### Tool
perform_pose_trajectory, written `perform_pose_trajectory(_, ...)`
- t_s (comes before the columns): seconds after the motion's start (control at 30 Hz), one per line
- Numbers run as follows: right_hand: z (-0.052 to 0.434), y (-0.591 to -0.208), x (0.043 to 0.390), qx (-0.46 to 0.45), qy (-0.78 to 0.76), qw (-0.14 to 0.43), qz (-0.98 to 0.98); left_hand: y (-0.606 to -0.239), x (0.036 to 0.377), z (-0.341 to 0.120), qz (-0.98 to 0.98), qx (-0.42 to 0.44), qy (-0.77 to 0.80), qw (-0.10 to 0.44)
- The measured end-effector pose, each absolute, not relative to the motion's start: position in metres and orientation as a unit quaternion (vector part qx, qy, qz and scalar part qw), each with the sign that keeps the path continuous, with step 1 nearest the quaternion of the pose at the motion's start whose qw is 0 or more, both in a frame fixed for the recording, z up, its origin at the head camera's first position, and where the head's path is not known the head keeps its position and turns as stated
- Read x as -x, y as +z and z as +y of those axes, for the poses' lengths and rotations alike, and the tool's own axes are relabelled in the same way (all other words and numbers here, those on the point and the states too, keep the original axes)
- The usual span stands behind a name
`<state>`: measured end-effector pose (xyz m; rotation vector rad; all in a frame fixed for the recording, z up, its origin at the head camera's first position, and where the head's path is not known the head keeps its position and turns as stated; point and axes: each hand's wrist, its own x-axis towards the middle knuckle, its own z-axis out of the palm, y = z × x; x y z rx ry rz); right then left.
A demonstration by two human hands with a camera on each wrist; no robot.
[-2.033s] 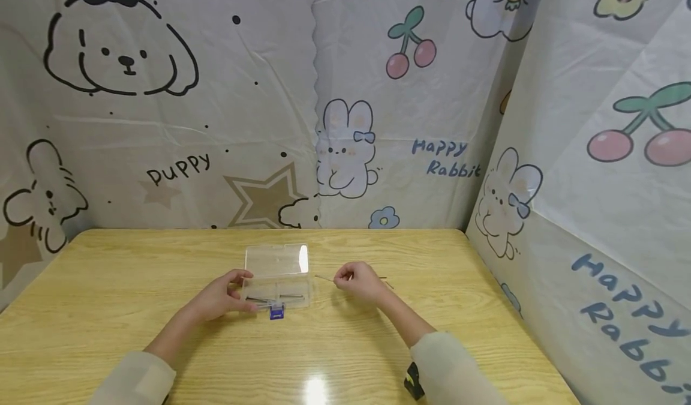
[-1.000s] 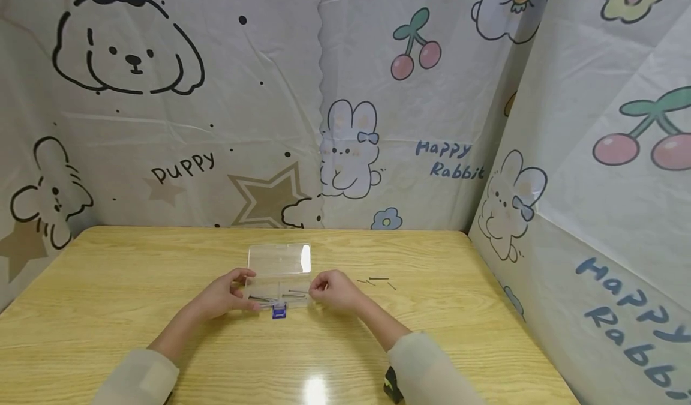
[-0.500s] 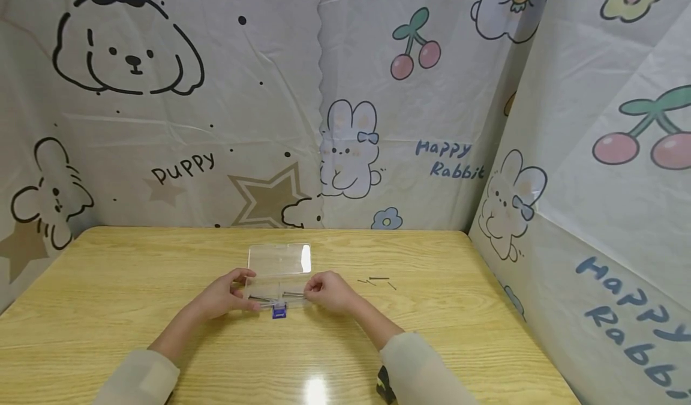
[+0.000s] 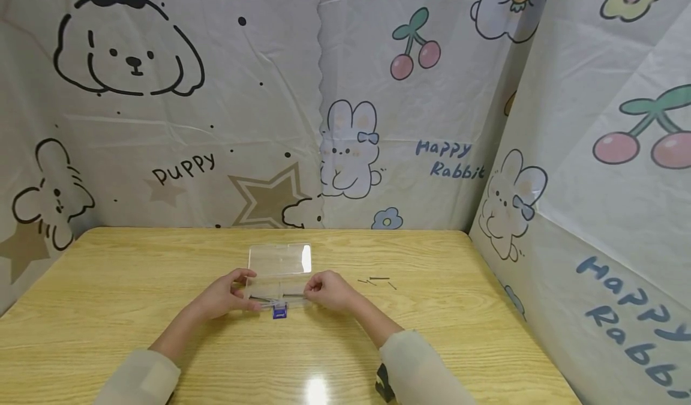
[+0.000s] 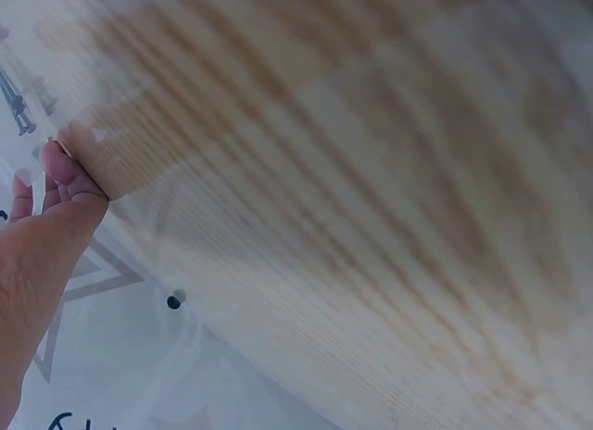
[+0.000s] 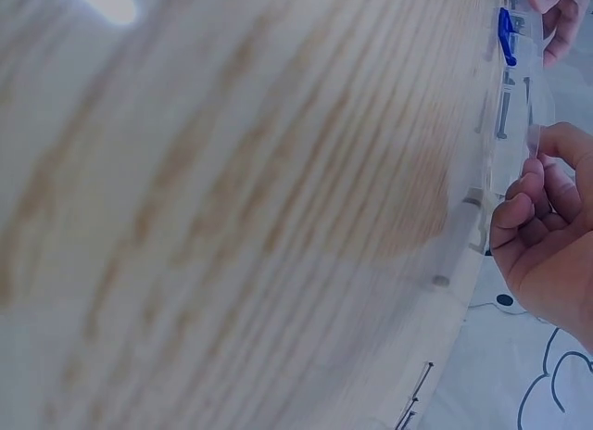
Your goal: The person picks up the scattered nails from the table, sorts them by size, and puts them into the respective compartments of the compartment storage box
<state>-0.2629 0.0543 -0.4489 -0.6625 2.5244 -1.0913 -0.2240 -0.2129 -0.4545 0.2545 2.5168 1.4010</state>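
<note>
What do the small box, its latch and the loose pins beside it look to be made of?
Box: clear hard plastic; the table grain shows through its glossy open lid. Latch: opaque blue, probably plastic. Loose pins: thin, dark and straight, likely metal, though too small to tell for sure.

Light wood-grain table [image 4: 135,285], glossy, with a lamp reflection near its front edge. On it, near the centre: a clear plastic compartment box [image 4: 279,273], lid open and lying flat behind it, blue latch [image 4: 279,312] at the front. Just right of the box, several small dark nails [image 4: 376,281] lie loose on the surface.
</note>
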Motion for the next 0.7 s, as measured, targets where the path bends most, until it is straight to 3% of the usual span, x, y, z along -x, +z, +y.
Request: perform_pose_trajectory(0.7,0.080,-0.437,0.273,0.209,-0.366,0.121,0.898,-0.453,0.223,-0.211,0.869,-0.077,0.472,0.126)
